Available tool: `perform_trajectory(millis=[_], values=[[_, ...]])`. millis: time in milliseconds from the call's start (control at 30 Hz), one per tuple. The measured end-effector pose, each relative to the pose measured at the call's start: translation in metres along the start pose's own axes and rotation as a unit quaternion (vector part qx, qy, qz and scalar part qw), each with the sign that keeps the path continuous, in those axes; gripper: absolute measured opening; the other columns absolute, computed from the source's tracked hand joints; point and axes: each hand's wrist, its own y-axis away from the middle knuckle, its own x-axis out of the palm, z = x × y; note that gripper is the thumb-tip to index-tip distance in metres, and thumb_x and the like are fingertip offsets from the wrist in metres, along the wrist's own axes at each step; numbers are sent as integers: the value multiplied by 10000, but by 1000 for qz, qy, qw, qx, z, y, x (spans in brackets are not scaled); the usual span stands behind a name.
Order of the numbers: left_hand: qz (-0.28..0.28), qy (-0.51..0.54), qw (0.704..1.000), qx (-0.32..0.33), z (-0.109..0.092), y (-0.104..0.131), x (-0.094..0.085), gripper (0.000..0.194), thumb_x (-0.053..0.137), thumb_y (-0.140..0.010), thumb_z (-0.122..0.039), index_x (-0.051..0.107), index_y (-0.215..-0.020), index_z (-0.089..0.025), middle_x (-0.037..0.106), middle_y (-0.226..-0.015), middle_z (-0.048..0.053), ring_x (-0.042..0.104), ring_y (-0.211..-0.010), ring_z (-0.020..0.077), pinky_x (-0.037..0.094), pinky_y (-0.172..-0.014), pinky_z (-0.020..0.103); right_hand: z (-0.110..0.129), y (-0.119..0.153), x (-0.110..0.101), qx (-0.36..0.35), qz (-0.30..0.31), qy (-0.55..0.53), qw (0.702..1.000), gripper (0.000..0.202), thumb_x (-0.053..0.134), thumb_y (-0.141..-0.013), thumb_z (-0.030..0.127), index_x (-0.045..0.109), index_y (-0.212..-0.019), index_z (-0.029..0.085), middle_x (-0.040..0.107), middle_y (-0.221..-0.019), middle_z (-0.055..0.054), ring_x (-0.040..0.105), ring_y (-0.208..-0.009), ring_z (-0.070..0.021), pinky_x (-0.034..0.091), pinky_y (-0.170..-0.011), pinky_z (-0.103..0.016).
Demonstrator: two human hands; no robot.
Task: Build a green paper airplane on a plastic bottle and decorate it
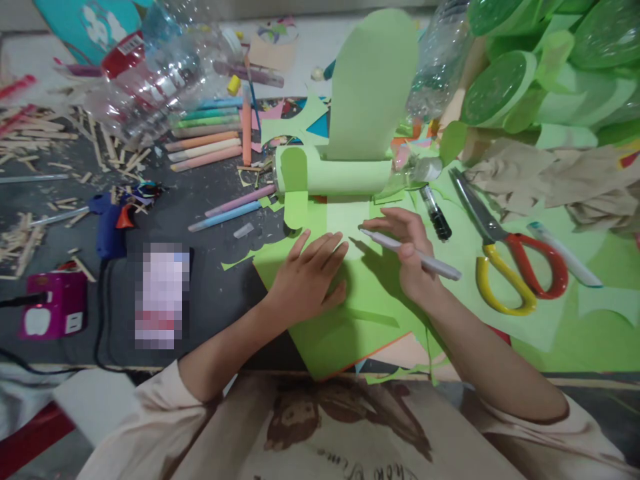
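My left hand [311, 275] lies flat with its fingers spread on a bright green paper sheet [345, 337]. In my right hand [414, 257] is a slim grey-white marker pen [443, 267], its dark tip pointing left, just above the paper. Beyond my fingers a plastic bottle wrapped in pale green paper [350, 175] lies on its side, cap to the right. A darker green strip [296, 190] crosses its left end. Behind it rises a large rounded pale green paper piece [377, 80]. A black capped marker [437, 212] rests right of my right hand.
Scissors with yellow and red handles [505, 250] and a cutter-like tool [565, 253] lie right. Left are a phone [163, 293], a blue glue gun [109, 230] and a magenta box [54, 303]. Coloured markers [207, 145], clear bottles [165, 80] and green bottle parts [565, 87] fill the back.
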Motion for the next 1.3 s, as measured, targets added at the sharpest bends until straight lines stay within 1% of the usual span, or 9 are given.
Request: perform_trajectory(millis=[100,167,233,333,400,567,767,1033,1300], values=[[-6,11,1000,24,-1,-1,-1,470,429,-953,-263,507,-1372,-66,597,-1401,191,525,-1353,281,380,-1182,482,2,-2,-2,-2,-53,12,999,458,423,-911,706,561,-1067,299,672,-911,-27,664,-868,-225,565,-752,-402],[-20,11,999,35,-1,-2,-1,461,421,-960,-259,512,-1359,-46,603,-1382,206,551,-1318,284,420,-1150,472,5,-6,-4,8,-84,3,996,384,501,-904,658,574,-904,280,586,-747,14,574,-655,-171,493,-579,-320],[-37,9,999,37,-1,-3,0,445,419,-959,-246,526,-1336,-35,612,-1361,217,580,-1276,290,452,-1120,467,8,-11,-5,35,-70,-19,997,317,580,-900,569,586,-824,262,538,-664,39,493,-555,-134,416,-505,-278],[-31,9,999,36,-1,-3,1,418,425,-946,-215,549,-1305,-40,629,-1337,210,585,-1266,289,467,-1112,463,14,-23,-4,87,-10,-30,996,234,651,-881,467,646,-822,242,605,-665,32,551,-578,-134,450,-547,-286],[-17,10,999,33,0,-3,2,417,431,-940,-209,548,-1312,-60,628,-1345,195,565,-1298,286,457,-1128,471,18,-31,0,109,8,-38,993,224,684,-852,451,670,-822,229,658,-711,11,608,-641,-151,492,-604,-309],[-30,9,999,27,1,-2,4,411,444,-935,-216,563,-1304,-77,634,-1344,173,529,-1349,298,438,-1158,481,20,-46,10,116,39,-27,992,182,747,-770,380,670,-795,216,695,-742,-3,640,-681,-167,510,-630,-315],[-58,18,997,38,2,-2,8,388,450,-942,-200,570,-1278,-46,639,-1315,198,558,-1309,315,483,-1116,491,20,-46,13,122,41,1,992,153,716,-756,333,639,-708,210,663,-638,10,607,-610,-156,456,-557,-282],[-72,12,997,38,2,-3,9,376,443,-949,-201,581,-1267,-56,655,-1280,193,584,-1272,320,508,-1083,499,24,-45,13,126,67,-8,990,120,695,-764,304,631,-718,213,666,-655,1,593,-619,-162,442,-570,-290],[-81,1,996,42,1,-3,6,347,450,-947,-201,598,-1228,-58,670,-1263,181,610,-1236,316,521,-1069,477,23,-44,11,125,43,9,991,96,672,-750,252,619,-678,216,626,-617,19,537,-598,-144,398,-561,-283]])
